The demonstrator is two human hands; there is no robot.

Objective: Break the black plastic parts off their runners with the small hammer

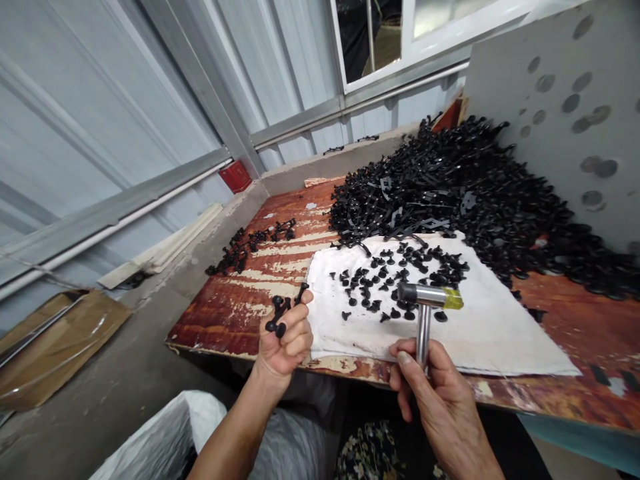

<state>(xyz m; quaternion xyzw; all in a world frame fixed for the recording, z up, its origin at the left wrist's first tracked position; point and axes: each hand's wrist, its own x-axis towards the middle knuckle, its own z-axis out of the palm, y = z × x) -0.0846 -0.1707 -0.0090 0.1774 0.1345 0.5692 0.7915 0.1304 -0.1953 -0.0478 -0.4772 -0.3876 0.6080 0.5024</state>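
Black, knob-ended pieces [279, 315] are resting clasped in the left hand [291, 339], the right hand [443, 395] is gripping a smooth metal hammer [423, 321] over a white cloth [480, 343] on the peeling tabletop [205, 319], and a crinkled sack [167, 427] is gaping below, contents unclear.

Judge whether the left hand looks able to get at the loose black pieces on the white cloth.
Probably yes: only bare white cloth lies between the left hand and the loose black pieces, though the black parts it holds may hamper it.
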